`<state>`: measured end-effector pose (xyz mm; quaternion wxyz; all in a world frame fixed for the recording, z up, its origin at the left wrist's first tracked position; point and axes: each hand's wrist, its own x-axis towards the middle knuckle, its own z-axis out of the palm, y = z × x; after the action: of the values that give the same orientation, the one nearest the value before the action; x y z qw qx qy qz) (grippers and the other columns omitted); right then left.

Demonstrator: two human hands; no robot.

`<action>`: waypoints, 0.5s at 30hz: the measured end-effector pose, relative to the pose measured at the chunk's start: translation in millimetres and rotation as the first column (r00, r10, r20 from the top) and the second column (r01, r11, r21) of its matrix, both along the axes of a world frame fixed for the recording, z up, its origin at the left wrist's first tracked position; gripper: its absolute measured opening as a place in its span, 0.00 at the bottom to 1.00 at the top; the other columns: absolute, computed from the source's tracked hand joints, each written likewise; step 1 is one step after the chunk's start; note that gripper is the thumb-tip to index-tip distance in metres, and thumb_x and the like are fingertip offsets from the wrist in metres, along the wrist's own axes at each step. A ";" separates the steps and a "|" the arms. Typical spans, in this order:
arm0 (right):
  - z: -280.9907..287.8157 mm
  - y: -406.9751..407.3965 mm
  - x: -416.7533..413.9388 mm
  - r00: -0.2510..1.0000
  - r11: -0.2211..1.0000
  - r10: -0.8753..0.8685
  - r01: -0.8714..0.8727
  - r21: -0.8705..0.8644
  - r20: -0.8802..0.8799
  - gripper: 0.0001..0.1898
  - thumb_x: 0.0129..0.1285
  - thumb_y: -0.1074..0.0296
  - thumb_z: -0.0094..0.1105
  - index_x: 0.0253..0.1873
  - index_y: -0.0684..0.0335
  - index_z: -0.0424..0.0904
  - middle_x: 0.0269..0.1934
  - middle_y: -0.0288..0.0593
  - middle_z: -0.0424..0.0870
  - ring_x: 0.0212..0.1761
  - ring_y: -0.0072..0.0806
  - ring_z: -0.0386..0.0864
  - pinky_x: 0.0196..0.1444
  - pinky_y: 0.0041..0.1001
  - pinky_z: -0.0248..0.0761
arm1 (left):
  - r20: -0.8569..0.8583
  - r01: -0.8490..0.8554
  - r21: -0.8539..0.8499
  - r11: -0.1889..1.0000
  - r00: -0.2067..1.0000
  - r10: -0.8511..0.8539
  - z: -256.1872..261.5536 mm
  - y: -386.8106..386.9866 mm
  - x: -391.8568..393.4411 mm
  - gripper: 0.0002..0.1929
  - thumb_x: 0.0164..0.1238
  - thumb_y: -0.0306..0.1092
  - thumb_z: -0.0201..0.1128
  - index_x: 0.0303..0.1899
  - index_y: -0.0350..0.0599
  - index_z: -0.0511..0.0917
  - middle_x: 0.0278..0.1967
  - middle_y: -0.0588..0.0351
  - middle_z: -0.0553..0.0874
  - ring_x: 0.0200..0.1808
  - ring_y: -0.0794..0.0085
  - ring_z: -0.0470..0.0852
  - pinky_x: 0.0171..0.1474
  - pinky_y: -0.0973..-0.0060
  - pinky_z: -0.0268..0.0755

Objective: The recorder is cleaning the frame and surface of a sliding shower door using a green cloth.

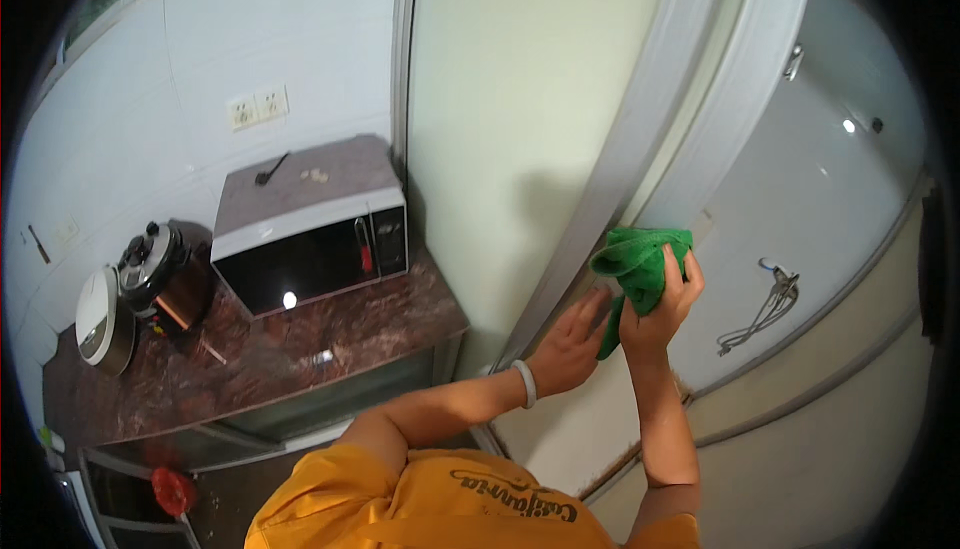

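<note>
My right hand [656,324] grips a bunched green cloth [637,260] against the pale frame [697,151] of a sliding door. One fold of the cloth gapes to the left, and a loose end hangs down between my two hands. My left hand [566,350], with a white band at the wrist, lies beside that loose end, fingers stretched along the metal door edge. I see nothing held in it, though its fingertips are partly in shadow. Left of the frame stands a frosted door panel [517,106].
A microwave oven [311,249] sits on the dark red marbled counter [360,331], with an electric pressure cooker [161,279] and a rice cooker [105,324] further left. A coiled cable [776,298] lies on a white surface at right. A red plastic bag [172,490] is low at left.
</note>
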<state>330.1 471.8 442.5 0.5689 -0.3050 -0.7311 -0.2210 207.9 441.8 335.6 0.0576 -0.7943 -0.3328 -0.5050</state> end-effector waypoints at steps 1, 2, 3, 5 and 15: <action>-16.0 -3.0 -0.1 0.999 0.999 0.018 -0.019 -0.051 -0.028 0.35 0.57 0.82 0.65 0.72 0.61 0.70 0.68 0.60 0.65 0.68 0.56 0.68 0.68 0.47 0.67 | -0.074 0.038 0.034 0.999 0.997 -0.035 -3.3 -8.1 -7.3 0.31 0.55 0.24 0.61 0.63 0.20 0.72 0.73 0.27 0.65 0.78 0.40 0.61 0.79 0.52 0.56; -31.4 -8.2 0.9 0.998 0.994 0.024 -0.030 -0.101 -0.060 0.35 0.58 0.81 0.64 0.73 0.62 0.69 0.68 0.60 0.64 0.68 0.56 0.68 0.68 0.47 0.66 | -0.068 0.042 -0.002 0.999 0.997 -0.042 -10.7 -14.1 -11.3 0.31 0.55 0.24 0.61 0.63 0.20 0.72 0.73 0.27 0.65 0.78 0.40 0.61 0.79 0.52 0.56; -48.1 -12.4 -0.1 0.998 0.989 -0.028 0.020 -0.145 -0.053 0.33 0.59 0.79 0.63 0.72 0.64 0.69 0.69 0.60 0.62 0.69 0.55 0.66 0.70 0.47 0.64 | -0.110 0.064 -0.029 0.998 0.992 -0.067 -20.2 -20.4 -16.1 0.27 0.56 0.25 0.61 0.60 0.23 0.76 0.71 0.29 0.68 0.78 0.41 0.62 0.79 0.52 0.57; -84.8 -20.2 0.6 0.998 0.976 -0.045 0.033 -0.214 -0.053 0.33 0.59 0.79 0.64 0.72 0.64 0.69 0.69 0.60 0.62 0.69 0.56 0.66 0.70 0.48 0.64 | -0.152 0.095 -0.088 0.992 0.982 -0.108 -42.6 -32.9 -24.6 0.24 0.57 0.26 0.62 0.57 0.27 0.79 0.70 0.31 0.71 0.77 0.42 0.63 0.78 0.52 0.58; -217.6 -88.3 -5.6 0.989 0.606 -0.138 0.121 -0.786 0.046 0.33 0.57 0.80 0.64 0.70 0.65 0.72 0.66 0.64 0.70 0.68 0.62 0.70 0.71 0.47 0.65 | -0.344 0.196 -0.480 0.855 0.855 -0.389 -136.0 -68.8 -68.0 0.10 0.57 0.34 0.66 0.41 0.53 0.89 0.45 0.58 0.86 0.59 0.58 0.79 0.66 0.53 0.66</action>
<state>324.5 383.5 224.9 0.3671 -0.5776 -0.7243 0.0839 140.0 373.0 199.7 -0.1257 -0.9204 -0.2864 -0.2348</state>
